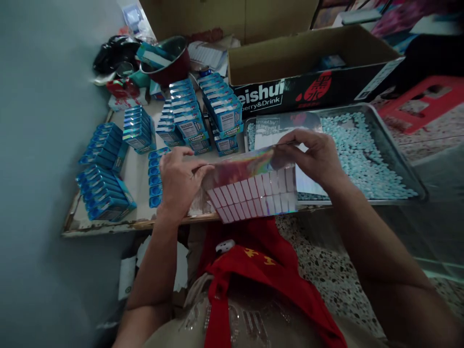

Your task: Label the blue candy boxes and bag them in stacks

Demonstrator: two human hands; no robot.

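Between my two hands a shiny rainbow-tinted clear sheet [250, 191] is stretched out, with two rows of white rectangles showing on it or through it. Its exact kind I cannot make out. My left hand [181, 179] pinches the top left corner, while my right hand [313, 154] grips the top right edge. The sheet hangs tilted over the table's front edge. Beside my left hand stands a row of blue candy boxes [155, 179]. Behind my right hand a metal tray [413, 181] holds many small pale blue pieces, with printed paper [310, 179] lying on them.
Stacks of blue boxes [188, 116] stand at the back and left of the table [139, 186]. A long black carton [290, 94] sits behind the tray. At the back left is a dark red pot [174, 70]; a red plastic stool [416, 106] stands to the right.
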